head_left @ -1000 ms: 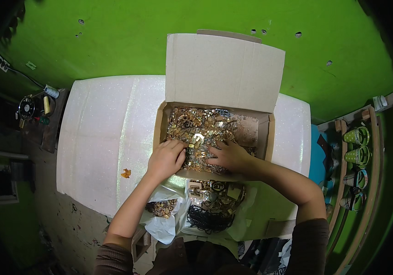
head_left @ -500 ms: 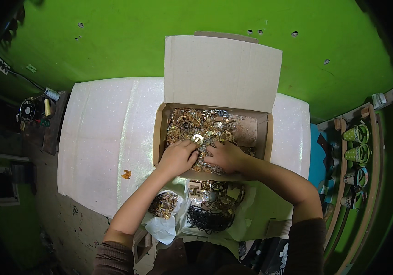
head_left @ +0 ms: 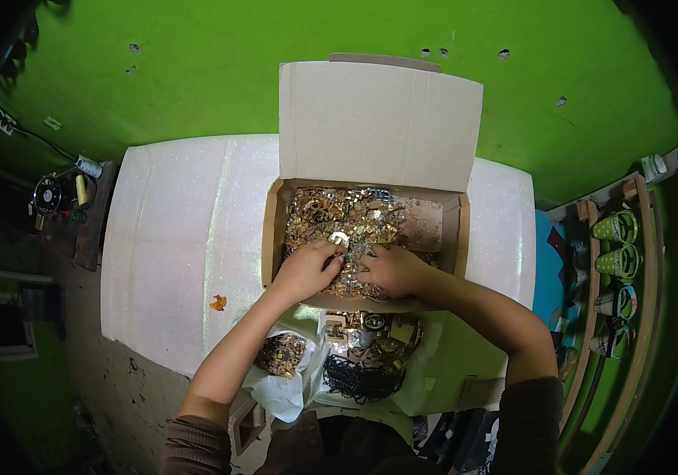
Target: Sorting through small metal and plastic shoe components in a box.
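inside a plain box (head_left: 378, 158), left fingers (head_left: 324, 248), right fingers (head_left: 372, 261) amid trinkets (head_left: 355, 210)

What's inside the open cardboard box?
Small, mostly gold-coloured pieces, with one bright piece at the left hand. Covered by that hand, the right hand and the top layer: whatever lies beneath.

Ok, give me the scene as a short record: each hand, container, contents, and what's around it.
Left hand: fingers at the pieces, beside a shiny gold piece; grip unclear
Right hand: fingers among the pieces; grip unclear
Container: cardboard box, lid raised
Contents: many small gold and silvery pieces
Left of box: orange scrap on white table covering
Near side: white bag with small bits; black strands
Background: green wall
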The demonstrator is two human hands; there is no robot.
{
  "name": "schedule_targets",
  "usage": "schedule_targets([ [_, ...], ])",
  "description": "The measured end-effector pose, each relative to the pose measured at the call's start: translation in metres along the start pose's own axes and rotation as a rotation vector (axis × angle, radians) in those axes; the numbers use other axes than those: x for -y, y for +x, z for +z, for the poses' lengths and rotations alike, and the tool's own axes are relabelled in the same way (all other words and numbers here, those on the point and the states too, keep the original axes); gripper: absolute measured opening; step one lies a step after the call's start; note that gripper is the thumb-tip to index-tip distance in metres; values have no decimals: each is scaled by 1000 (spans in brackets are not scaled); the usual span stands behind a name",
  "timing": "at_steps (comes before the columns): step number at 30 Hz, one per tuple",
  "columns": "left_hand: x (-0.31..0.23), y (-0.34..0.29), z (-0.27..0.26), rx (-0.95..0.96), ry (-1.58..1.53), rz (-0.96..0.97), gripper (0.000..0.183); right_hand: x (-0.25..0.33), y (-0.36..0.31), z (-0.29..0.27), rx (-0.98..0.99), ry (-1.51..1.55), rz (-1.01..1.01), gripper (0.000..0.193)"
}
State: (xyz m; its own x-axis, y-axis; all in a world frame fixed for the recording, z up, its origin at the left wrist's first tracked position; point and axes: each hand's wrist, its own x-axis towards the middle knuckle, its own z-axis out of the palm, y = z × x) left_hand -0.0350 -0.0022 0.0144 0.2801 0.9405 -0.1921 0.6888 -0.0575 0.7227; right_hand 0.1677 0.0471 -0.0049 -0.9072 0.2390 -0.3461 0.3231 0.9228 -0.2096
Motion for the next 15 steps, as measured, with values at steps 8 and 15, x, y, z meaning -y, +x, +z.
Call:
schedule_targets([
  [8,5,-2,2,-9,-80,-26,27,-3,-2,-1,15,221,60,31],
  [15,2,4,-2,47,-293,-168,24,-29,0,-3,-44,731,-8,35],
])
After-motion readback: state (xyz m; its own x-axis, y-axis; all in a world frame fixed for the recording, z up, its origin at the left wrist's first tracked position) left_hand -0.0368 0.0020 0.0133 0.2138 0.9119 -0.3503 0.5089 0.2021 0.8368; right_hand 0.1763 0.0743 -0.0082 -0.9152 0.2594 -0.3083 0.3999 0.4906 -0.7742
